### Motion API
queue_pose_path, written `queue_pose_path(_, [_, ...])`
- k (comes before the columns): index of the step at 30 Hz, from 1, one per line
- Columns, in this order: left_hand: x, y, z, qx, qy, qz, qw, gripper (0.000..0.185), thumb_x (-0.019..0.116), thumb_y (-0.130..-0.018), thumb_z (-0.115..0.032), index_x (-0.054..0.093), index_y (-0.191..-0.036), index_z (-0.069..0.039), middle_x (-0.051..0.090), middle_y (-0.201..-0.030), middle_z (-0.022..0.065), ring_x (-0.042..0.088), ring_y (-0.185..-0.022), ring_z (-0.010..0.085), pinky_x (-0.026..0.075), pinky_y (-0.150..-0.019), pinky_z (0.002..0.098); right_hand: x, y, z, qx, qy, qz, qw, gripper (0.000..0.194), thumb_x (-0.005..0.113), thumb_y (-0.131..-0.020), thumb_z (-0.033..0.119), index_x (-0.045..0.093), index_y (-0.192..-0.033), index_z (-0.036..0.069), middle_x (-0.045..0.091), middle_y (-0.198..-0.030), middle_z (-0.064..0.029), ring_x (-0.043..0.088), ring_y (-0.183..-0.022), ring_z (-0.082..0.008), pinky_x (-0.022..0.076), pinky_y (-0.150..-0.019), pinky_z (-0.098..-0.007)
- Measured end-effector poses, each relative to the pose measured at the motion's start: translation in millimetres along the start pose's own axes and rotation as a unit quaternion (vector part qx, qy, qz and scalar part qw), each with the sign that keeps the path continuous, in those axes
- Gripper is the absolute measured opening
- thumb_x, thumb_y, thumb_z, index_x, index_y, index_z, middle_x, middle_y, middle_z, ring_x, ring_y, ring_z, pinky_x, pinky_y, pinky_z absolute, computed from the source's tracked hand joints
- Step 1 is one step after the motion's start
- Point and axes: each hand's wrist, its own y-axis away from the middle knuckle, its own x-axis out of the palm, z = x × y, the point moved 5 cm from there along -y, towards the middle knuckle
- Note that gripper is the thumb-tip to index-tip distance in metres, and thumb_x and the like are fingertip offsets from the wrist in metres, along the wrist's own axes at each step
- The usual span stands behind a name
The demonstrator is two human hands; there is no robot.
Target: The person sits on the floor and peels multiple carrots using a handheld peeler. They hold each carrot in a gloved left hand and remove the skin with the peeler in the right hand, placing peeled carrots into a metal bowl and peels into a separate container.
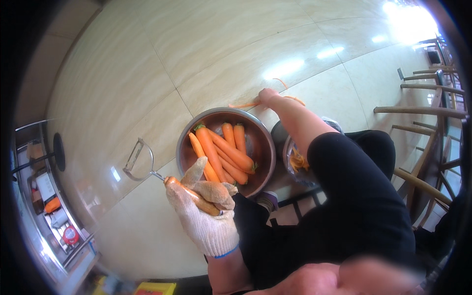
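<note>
My left hand (206, 206), in a white knit glove with stained fingers, is closed around the wooden handle of a metal Y-shaped peeler (139, 162). The peeler's blade end points up and left, beyond the fingers. Just past the glove stands a metal bowl (271, 147) with several orange carrots (232, 151) in it. My right hand (268, 96), bare, reaches down to the floor beyond the bowl. Carrot peel strips (241, 106) show on both sides of it. The fingertips are hidden, so whether they grip a strip is unclear.
Right of the bowl, partly behind my right arm, a bag-lined container (285, 156) holds carrot peelings (298, 161). Another strip (282, 83) lies on the tiled floor (221, 55). Wooden chair legs (416, 110) crowd the right side. A metal shelf (62, 217) with assorted items stands at left.
</note>
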Motion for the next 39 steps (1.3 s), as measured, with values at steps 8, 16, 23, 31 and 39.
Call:
queue_pose_path(8, [-2.4,2.2,2.1,-0.008,-0.012,0.032,0.999,0.05,0.049,-0.095,-0.055,0.042,-0.123,-0.015,0.062,-0.116,0.0104,0.061,-0.076,0.0134,0.054,-0.056,0.0253,-64.0,-18.9,-114.7,0.07,0.025,-0.005,0.997,0.027,0.067,-0.079,0.01,0.069,-0.106,0.006,0.066,-0.114,-0.0155,0.063,-0.106,-0.0293,0.0529,-0.087,-0.0391])
queue_pose_path(16, [13.4,1.6,10.3,-0.03,-0.046,0.043,0.998,0.064,0.05,-0.092,-0.061,0.063,-0.111,-0.001,0.045,-0.062,0.0021,0.047,-0.052,0.0119,0.044,-0.052,0.0232,-45.8,10.3,-99.0,-0.025,0.036,-0.053,0.998,0.057,0.076,-0.075,0.027,0.053,-0.123,0.007,0.052,-0.124,-0.014,0.054,-0.116,-0.0307,0.0477,-0.093,-0.0387])
queue_pose_path(23, [24.1,3.5,13.1,-0.028,-0.08,-0.012,0.996,0.054,0.048,-0.094,-0.059,0.039,-0.132,-0.021,0.062,-0.108,0.0063,0.055,-0.066,0.0116,0.048,-0.057,0.0246,-40.4,2.6,-93.7,-0.089,0.111,-0.031,0.989,0.082,0.086,-0.062,0.032,0.045,-0.128,0.005,0.051,-0.127,-0.0137,0.057,-0.115,-0.0289,0.0506,-0.09,-0.0383])
queue_pose_path(31, [32.6,7.4,13.9,-0.025,-0.058,-0.095,0.993,0.073,0.042,-0.094,-0.063,0.062,-0.11,0.006,0.049,-0.055,0.0037,0.046,-0.041,0.0136,0.054,-0.053,0.0293,-29.9,-5.7,-98.7,-0.024,0.005,-0.033,0.999,0.017,0.059,-0.084,0.011,0.07,-0.097,0.008,0.068,-0.104,-0.0136,0.066,-0.1,-0.0298,0.0534,-0.082,-0.0386])
queue_pose_path(39, [21.8,14.3,13.1,-0.015,-0.07,-0.011,0.997,0.058,0.046,-0.095,-0.058,0.061,-0.115,-0.006,0.056,-0.068,0.0043,0.049,-0.049,0.0127,0.041,-0.048,0.0234,-37.5,10.1,-133.6,0.034,-0.266,-0.031,0.963,0.012,0.065,-0.076,0.001,0.068,-0.088,0.001,0.069,-0.079,-0.0133,0.069,-0.065,-0.0162,0.0575,-0.059,-0.0273])
